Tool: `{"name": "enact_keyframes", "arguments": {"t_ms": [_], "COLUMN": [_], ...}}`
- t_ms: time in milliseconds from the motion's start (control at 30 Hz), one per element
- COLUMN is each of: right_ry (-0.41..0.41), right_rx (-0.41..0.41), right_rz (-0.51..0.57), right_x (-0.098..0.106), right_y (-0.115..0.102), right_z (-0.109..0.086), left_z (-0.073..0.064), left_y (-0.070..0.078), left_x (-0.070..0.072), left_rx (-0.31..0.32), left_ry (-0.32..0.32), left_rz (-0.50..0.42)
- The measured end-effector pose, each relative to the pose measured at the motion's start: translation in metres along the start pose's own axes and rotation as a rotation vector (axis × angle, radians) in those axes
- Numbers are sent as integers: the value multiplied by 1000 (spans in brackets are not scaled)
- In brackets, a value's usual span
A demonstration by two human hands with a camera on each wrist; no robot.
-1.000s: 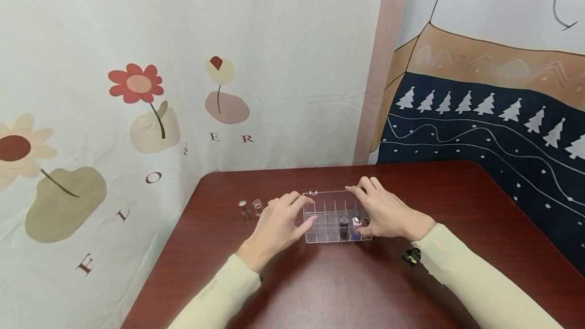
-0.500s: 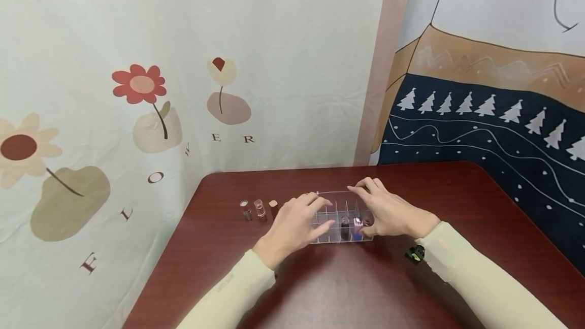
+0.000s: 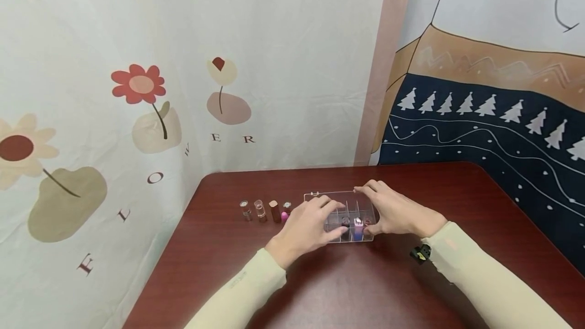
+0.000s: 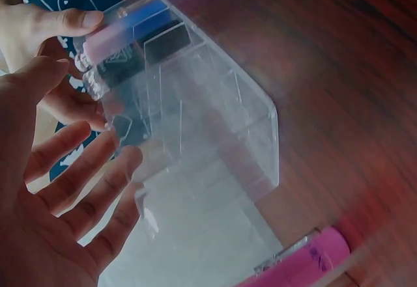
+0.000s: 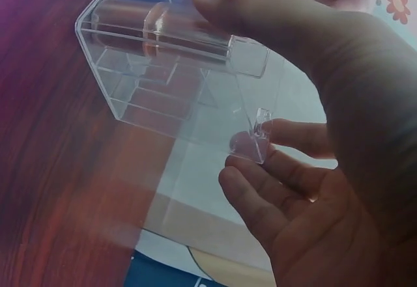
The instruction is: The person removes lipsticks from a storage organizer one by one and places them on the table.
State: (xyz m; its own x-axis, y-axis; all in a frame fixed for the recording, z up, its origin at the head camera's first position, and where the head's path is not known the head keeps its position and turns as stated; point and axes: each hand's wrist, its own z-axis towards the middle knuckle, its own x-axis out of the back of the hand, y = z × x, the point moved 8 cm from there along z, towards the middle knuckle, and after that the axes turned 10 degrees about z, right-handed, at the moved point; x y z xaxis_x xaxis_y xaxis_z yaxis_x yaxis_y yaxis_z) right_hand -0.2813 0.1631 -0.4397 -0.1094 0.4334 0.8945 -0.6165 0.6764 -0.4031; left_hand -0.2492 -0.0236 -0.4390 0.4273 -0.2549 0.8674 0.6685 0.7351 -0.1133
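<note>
A clear divided box (image 3: pixel 315 201) stands on the table in the head view. Three tubes that look like lipsticks sit in its right compartments: a dark one (image 4: pixel 166 45), a pink and blue one (image 3: pixel 358 230) and a copper-coloured one (image 5: pixel 127 30). My right hand (image 3: pixel 399 213) grips the box's right end, thumb at the front over the tubes and fingers at the back corner. My left hand (image 3: pixel 305 223) is over the box's left and middle part, fingers spread and holding nothing. In the head view it hides some of the left compartments.
Left of the box several lipstick-like tubes stand in a row, among them a silver-topped tube (image 3: pixel 246 210), a clear-capped tube (image 3: pixel 260 211) and a brown tube (image 3: pixel 274 211). A bright pink tube (image 4: pixel 313 258) is close to my left hand. Printed cloth (image 3: pixel 292 65) hangs behind the table.
My left hand has moved right along the box, bringing more of the standing tubes into sight. My right hand has shifted slightly right, still on the right end.
</note>
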Motion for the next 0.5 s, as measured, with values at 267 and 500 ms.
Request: {"name": "enact_keyframes", "arguments": {"t_ms": [267, 500], "right_ry": [-19, -29], "right_rx": [9, -7], "right_rz": [-25, -39], "right_x": [0, 0], "right_y": [-3, -5], "right_z": [3, 4], "left_z": [4, 4], "left_y": [6, 8], "left_x": [-15, -19], "left_rx": [28, 34], "left_ry": [-83, -90], "left_rz": [24, -8]}}
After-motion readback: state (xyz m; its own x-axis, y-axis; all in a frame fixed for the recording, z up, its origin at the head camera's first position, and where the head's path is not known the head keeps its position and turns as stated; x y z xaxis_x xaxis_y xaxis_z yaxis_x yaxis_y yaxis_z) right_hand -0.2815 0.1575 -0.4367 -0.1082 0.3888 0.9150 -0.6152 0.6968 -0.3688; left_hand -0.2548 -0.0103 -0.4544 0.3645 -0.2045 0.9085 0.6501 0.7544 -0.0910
